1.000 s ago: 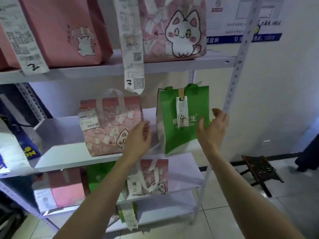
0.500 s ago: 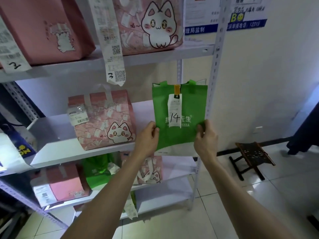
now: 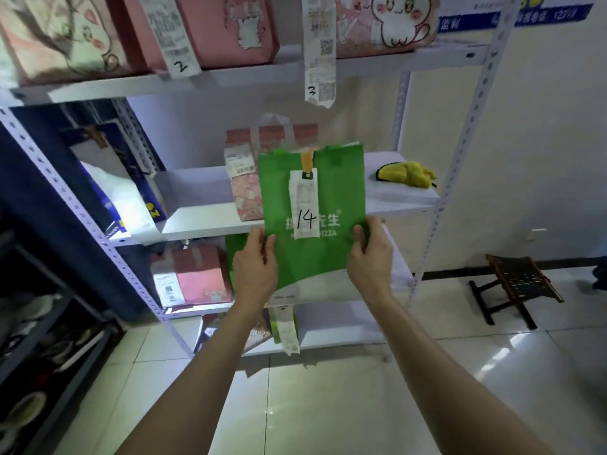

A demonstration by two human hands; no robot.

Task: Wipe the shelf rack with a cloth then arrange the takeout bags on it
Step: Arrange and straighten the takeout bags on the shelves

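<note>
Fingers point(image 3: 267, 249) of both hands: closed on the lower side edges of the green takeout bag point(image 3: 341, 192), thumbs flat on its front face, the other fingers hidden behind the fabric. The left hand point(image 3: 254, 269) grips the left edge and the right hand point(image 3: 371, 257) the right edge. Shelf rack point(image 3: 203, 221): white, several tiers; the front right part of the middle shelf is now bare where the green bag stood a second ago. Green takeout bag: a second ago upright on the middle shelf between two open hands; half a second ago gripped at both sides; now lifted clear and held upright in the air just before the middle shelf's front edge, its base hanging level with the shelf below. Judgement: the bag is being cleared from that spot, either for wiping or for re-placing; arranging is not finished. Pink cat-print bag point(image 3: 244, 198): on the middle shelf, behind the green bag and partly covered by it. Yellow cloth point(image 3: 407, 174): crumpled at the right end of the middle shelf, untouched, in view now that the bag is off. Receipt tag point(image 3: 305, 205): clipped to the green bag's front, marked 14.
</note>
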